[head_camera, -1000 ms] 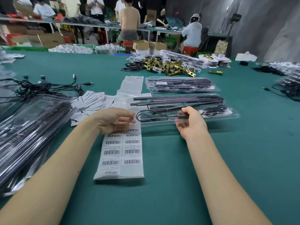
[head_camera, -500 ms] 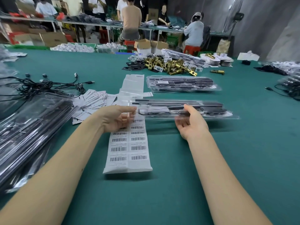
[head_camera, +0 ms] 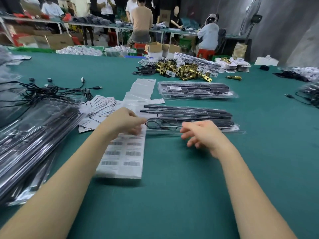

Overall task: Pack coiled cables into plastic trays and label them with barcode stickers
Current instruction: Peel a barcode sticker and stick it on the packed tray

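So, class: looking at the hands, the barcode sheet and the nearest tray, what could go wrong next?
1. The left hand covers the top of the barcode sheet; a sticker might peel crooked or tear.
2. The right hand hovers off the nearest tray, so pressing a label on could slide it.

My two arms are bare from the near edge of the view to the fingertips: no sleeves, no gloves, no watch, no ring that I can see. My left hand [head_camera: 125, 122] and right hand [head_camera: 204, 135] are blurred, so nails and finer marks cannot be told.
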Demonstrator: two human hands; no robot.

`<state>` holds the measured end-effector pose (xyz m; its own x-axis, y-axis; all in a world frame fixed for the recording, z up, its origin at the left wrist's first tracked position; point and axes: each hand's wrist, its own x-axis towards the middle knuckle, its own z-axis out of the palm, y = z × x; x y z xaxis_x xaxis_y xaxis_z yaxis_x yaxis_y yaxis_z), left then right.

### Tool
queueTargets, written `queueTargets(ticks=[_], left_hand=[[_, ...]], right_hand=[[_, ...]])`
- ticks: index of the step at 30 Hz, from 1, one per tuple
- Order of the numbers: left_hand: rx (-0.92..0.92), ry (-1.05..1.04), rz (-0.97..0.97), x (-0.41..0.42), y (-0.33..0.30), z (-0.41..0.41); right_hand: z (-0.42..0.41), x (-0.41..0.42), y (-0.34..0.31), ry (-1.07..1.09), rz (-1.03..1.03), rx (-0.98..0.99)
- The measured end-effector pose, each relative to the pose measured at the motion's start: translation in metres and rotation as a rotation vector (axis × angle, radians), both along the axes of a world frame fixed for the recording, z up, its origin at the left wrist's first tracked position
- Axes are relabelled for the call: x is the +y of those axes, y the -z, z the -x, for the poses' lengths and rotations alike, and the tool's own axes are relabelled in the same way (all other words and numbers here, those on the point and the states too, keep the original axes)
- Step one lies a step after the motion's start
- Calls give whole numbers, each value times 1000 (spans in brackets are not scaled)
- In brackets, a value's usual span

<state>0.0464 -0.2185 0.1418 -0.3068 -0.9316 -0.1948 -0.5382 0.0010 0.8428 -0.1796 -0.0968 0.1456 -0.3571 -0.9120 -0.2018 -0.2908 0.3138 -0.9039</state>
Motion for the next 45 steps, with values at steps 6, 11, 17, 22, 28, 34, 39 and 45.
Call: queueTargets(ticks=[6, 11, 17, 22, 28, 34, 39, 45], left_hand=[[-306, 15, 422, -2, 1, -6], [-186, -98, 602, -13, 5, -22], [-140, -92, 480, -18, 12, -37], [-181, 28, 474, -14, 15, -34], [-312, 59, 430, -5, 4, -29], [-662, 60, 284, 18, -29, -12], [-669, 89, 24, 29, -39, -4], [-541, 54, 21, 24, -37, -17]], right_hand=[[-53, -10, 21, -203, 340, 496], [-94, -1, 29, -617, 530, 570], [-99, 0, 31, -745, 388, 584], [-76, -3, 27, -647, 353, 615], [-58, -6, 26, -501, 335, 721], [-58, -9, 32, -483, 355, 650], [-67, -14, 36, -383, 404, 665], [-67, -12, 35, -403, 335, 683]])
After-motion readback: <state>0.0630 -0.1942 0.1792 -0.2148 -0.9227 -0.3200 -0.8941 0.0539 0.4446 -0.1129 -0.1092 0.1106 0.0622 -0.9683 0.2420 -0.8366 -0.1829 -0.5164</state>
